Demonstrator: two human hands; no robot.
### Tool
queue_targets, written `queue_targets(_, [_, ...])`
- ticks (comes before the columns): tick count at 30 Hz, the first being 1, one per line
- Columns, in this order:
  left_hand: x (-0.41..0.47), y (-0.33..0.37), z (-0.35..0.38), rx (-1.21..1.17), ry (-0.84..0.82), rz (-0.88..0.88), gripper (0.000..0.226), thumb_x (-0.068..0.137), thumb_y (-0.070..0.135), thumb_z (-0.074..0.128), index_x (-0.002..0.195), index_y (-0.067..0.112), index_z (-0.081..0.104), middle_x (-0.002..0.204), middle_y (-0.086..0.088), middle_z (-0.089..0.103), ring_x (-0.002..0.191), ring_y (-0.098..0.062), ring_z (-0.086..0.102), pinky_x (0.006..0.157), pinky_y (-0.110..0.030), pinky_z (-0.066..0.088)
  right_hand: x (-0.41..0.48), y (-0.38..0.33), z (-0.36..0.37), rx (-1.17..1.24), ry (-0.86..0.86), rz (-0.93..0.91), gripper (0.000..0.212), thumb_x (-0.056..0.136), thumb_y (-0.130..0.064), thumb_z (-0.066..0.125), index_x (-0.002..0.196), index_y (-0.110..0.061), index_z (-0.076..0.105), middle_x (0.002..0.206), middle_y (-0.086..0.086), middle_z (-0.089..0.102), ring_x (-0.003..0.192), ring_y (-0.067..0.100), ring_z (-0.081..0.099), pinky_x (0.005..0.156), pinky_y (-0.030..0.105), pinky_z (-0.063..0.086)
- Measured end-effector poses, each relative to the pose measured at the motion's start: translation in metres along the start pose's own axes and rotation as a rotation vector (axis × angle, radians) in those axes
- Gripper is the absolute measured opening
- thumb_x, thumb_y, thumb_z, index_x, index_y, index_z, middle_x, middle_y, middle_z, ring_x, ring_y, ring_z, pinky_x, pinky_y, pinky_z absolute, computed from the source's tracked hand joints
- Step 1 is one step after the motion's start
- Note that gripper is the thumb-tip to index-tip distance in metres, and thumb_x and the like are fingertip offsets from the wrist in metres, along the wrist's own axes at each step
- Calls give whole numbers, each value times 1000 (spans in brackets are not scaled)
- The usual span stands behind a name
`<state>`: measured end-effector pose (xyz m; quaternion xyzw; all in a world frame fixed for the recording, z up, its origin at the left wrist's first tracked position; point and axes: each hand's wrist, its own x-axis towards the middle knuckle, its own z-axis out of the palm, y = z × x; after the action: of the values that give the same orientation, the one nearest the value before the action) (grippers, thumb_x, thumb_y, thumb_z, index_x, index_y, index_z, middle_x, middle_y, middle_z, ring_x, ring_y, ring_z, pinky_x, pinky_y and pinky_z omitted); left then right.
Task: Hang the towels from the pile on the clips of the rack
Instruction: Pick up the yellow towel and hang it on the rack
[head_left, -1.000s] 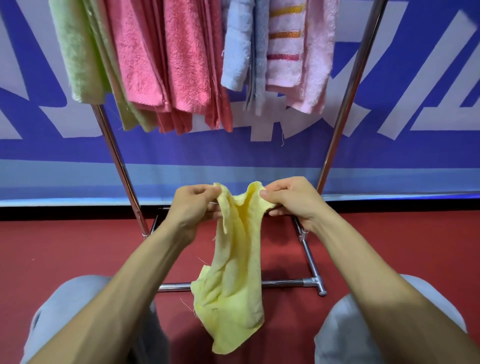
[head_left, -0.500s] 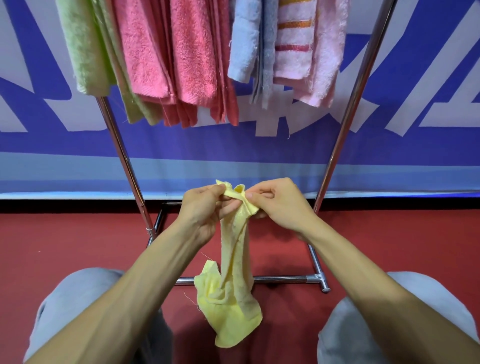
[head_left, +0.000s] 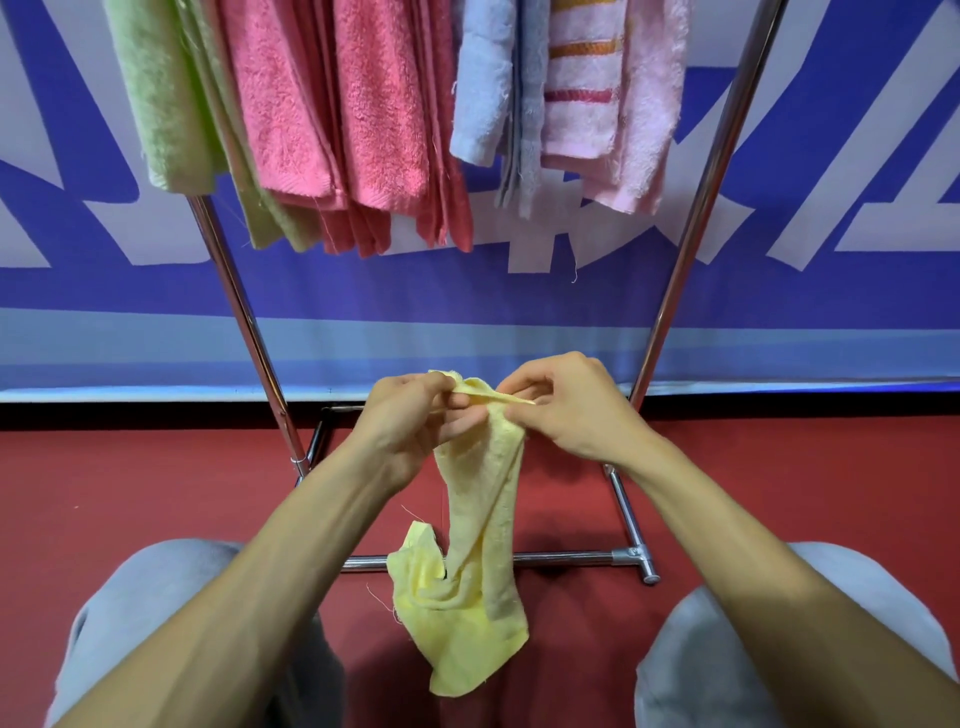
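A small yellow towel (head_left: 475, 561) hangs bunched between my hands in front of the rack. My left hand (head_left: 410, 431) pinches its top edge from the left. Close beside it, my right hand (head_left: 566, 410) pinches the same edge from the right. The towel's lower end dangles over the red floor between my knees. The metal rack (head_left: 691, 239) stands ahead. Several towels hang from its top: green (head_left: 166, 104), pink (head_left: 337, 104), light blue (head_left: 483, 88) and pale pink striped (head_left: 613, 98). The clips and the pile are out of view.
The rack's base bar (head_left: 566, 558) lies on the red floor (head_left: 130, 483) just behind the towel's lower end. A blue and white banner wall (head_left: 831, 291) stands behind the rack. My grey-trousered knees (head_left: 156, 597) frame the bottom corners.
My hands have drawn together, gathering the towel's top edge into a narrow bunch. The view has tipped down a little, and the hanging towels sit higher in the frame.
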<state>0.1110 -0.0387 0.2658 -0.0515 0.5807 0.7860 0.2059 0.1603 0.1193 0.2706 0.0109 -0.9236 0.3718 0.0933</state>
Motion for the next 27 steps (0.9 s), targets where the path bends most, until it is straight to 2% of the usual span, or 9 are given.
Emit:
queue_targets(3, [0, 4, -8, 533, -64, 97, 13, 91, 12, 54, 79, 8, 56, 67, -8, 59, 49, -17, 62, 47, -22, 50, 1, 6, -11, -15, -1, -18, 13, 83, -9, 65, 87, -17, 75, 73, -16, 66, 69, -4, 59, 72, 17, 44])
queue_targets(5, [3, 3, -14, 929, -82, 200, 16, 89, 16, 55, 77, 7, 58, 66, -3, 64, 52, -17, 63, 51, -25, 49, 0, 10, -16, -30, 2, -12, 14, 86, -10, 63, 88, -18, 74, 73, -18, 65, 72, 0, 59, 73, 19, 41])
queue_targets(7, [7, 0, -17, 1119, -106, 255, 13, 88, 19, 56, 83, 10, 64, 71, 0, 68, 61, -16, 65, 60, -28, 50, 1, 14, -18, -36, 11, 10, 14, 87, -11, 63, 88, -19, 74, 78, -11, 69, 79, 9, 62, 76, 22, 43])
queue_targets(9, [10, -3, -20, 1185, -129, 305, 10, 87, 21, 60, 96, 17, 64, 87, 3, 69, 76, -14, 64, 69, -26, 49, 2, 17, -20, -39, 17, 24, 13, 86, -12, 65, 89, -20, 75, 80, -8, 71, 81, 9, 63, 75, 17, 43])
queue_targets(12, [14, -6, -19, 1145, -249, 393, 38, 85, 19, 67, 121, 25, 55, 115, 4, 62, 102, -10, 62, 92, -28, 49, 4, 19, -24, -27, -17, 23, 12, 84, -12, 69, 87, -21, 77, 73, -12, 69, 73, 0, 62, 67, 7, 42])
queue_targets(17, [12, -10, -14, 1072, -391, 528, 27, 80, 10, 70, 103, 23, 64, 102, 6, 70, 98, -8, 65, 91, -33, 51, 5, 14, -28, 109, -53, -32, 26, 85, -6, 66, 74, -29, 69, 72, -6, 69, 66, 2, 58, 67, 20, 46])
queue_targets(21, [14, -10, -17, 1121, -362, 547, 11, 81, 24, 74, 83, 20, 64, 90, -1, 69, 87, -17, 64, 85, -41, 51, 5, 15, -29, 272, 45, 16, 24, 87, -1, 60, 74, -21, 67, 67, -5, 62, 62, 5, 51, 61, 19, 41])
queue_targets(25, [21, -8, -25, 1413, -342, 655, 36, 73, 68, 54, 81, 33, 62, 106, 7, 56, 105, -14, 46, 92, -35, 40, 5, 14, -35, 387, 175, 83, 24, 88, 1, 57, 74, -16, 66, 67, 0, 60, 54, 1, 51, 53, 14, 42])
queue_targets(27, [21, -4, -31, 1567, -326, 676, 49, 72, 71, 51, 88, 27, 65, 112, 8, 52, 106, -15, 41, 92, -36, 36, 6, 19, -39, 388, 256, 136, 24, 85, 0, 59, 71, -18, 68, 66, -2, 63, 57, 2, 56, 57, 19, 47])
